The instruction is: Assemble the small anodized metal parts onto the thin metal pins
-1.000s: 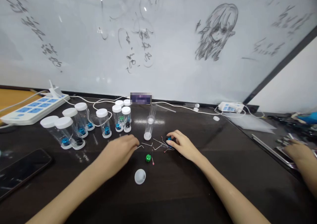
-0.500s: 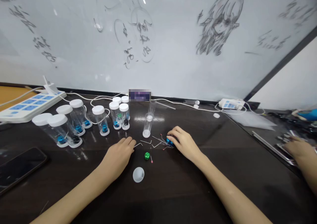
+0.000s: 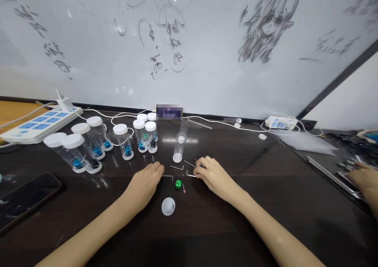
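My left hand [image 3: 147, 180] rests on the table with curled fingers, closed on an L-shaped hex key [image 3: 169, 176] whose bent end sticks out to the right. My right hand [image 3: 215, 176] is closed too, thumb and fingertips on a second hex key [image 3: 190, 175]. A small blue metal part [image 3: 201, 165] is mostly hidden behind its fingers. Between the hands lie a third hex key [image 3: 177, 167], a green metal part [image 3: 178, 184] and a pin with a pink tip [image 3: 184, 189]. Nearer me is a white round cap [image 3: 168, 206].
A clear tube with a white base [image 3: 179, 147] stands beyond my hands. Several capped tubes [image 3: 125, 141] with coloured parts stand at left, near a phone [image 3: 29, 200] and a power strip [image 3: 41, 123]. Another person's hand [image 3: 364, 180] is at far right.
The hex key at my left fingers has turned to lie straight. My right fingers have closed in, covering the blue part and pins and gripping the hex key. The view has shifted slightly.
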`<state>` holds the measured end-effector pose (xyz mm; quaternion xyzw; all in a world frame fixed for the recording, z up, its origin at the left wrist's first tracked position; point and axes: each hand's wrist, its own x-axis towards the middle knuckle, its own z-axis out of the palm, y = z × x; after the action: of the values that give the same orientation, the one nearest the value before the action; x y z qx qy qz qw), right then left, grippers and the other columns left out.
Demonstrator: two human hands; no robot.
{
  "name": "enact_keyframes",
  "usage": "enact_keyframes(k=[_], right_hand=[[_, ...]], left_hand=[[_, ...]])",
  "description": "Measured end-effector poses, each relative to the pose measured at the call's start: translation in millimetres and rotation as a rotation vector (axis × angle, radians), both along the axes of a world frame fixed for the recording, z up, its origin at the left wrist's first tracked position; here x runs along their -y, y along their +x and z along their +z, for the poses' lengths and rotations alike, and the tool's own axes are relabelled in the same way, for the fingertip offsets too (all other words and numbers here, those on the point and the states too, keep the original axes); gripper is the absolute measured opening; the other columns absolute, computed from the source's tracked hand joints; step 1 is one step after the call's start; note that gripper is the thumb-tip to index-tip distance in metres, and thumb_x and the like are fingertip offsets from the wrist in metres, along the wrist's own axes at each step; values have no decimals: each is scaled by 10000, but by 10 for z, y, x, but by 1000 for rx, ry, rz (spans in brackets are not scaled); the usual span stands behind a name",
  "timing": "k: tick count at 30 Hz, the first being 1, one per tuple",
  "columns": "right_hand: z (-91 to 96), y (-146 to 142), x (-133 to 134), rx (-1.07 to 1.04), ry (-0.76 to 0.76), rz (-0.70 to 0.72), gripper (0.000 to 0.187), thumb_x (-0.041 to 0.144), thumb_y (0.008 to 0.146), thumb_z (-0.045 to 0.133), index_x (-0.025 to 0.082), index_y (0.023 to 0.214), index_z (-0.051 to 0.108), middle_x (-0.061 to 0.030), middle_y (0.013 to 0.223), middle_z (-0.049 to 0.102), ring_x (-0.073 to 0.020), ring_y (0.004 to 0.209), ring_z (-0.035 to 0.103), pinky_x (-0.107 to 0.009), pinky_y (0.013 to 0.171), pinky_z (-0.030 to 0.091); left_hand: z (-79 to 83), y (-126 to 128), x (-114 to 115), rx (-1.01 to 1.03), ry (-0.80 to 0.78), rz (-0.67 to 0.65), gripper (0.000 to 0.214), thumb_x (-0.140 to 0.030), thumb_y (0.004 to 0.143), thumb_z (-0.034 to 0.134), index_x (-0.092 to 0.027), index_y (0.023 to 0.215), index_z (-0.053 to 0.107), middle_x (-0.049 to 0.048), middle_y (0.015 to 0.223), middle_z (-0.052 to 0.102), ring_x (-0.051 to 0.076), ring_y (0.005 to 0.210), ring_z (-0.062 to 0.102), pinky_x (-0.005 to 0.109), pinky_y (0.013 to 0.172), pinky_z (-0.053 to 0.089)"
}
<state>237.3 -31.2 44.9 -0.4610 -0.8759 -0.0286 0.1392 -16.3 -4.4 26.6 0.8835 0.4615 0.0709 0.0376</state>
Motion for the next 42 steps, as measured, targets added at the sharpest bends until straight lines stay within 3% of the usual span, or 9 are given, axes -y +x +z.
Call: enact_keyframes(k=[8,12,17,22,30,35,37,40,42], right_hand=[[79,149,-44,-253,114,-167,242,204,965,361,193,975,602,-93,901,585,-228,842,533,-375,760,444],[10,59,-7,-279,81,-169,259,222,967,359,203,946,616,-87,870,596,-228,825,549,-378,759,453],[-40,-112,98,-439,-9,-121,235,225,971,360,207,998,593,-64,851,595,-199,780,570,-342,730,467],[-48,-215,156,-474,-73,-87,190,200,947,419,228,1048,577,-64,919,590,-215,864,577,-349,768,475],[-195,-505,228,-587,-260,5,257,168,942,411,265,1161,502,-54,1000,558,-195,882,575,-336,800,489],[-234,-491,193,-639,-238,5,262,129,936,392,244,1123,535,-58,973,556,-193,879,564,-335,806,472],[-217,-447,198,-718,-170,-8,254,136,938,386,235,1103,553,-66,981,558,-198,902,555,-348,825,459],[-163,-398,280,-875,-21,-22,239,173,945,375,216,1088,563,-67,914,559,-199,854,554,-360,785,466],[-115,-406,380,-937,54,98,249,236,951,375,188,1133,538,-59,832,553,-185,755,553,-337,696,485]], left_hand=[[-30,-10,18,-38,-38,10,320,43,768,322,-181,893,513,92,917,578,228,840,573,320,656,461],[123,-80,-34,268,-295,-15,185,-107,845,356,-214,749,473,12,747,552,175,659,538,302,622,415],[415,-66,34,604,-685,-193,123,-243,833,480,-207,718,504,-30,674,500,140,624,446,253,562,347],[450,-2,126,834,-862,-175,129,-285,846,502,-205,746,516,-46,653,458,110,552,372,239,505,290],[219,-70,-26,964,-867,-66,191,-343,856,503,-190,743,490,-58,634,423,88,500,315,234,474,238],[120,-33,-49,969,-819,-31,167,-312,848,508,-186,738,496,-48,640,440,93,509,331,229,473,263],[147,-13,-14,963,-709,-3,152,-276,853,497,-189,728,494,-44,635,440,104,532,372,232,496,300],[224,22,129,910,-390,-11,133,-208,875,462,-201,748,502,-24,682,491,134,633,467,249,589,369],[253,53,273,845,-253,-168,126,-157,888,433,-207,801,510,-8,738,527,137,668,496,250,615,389]])
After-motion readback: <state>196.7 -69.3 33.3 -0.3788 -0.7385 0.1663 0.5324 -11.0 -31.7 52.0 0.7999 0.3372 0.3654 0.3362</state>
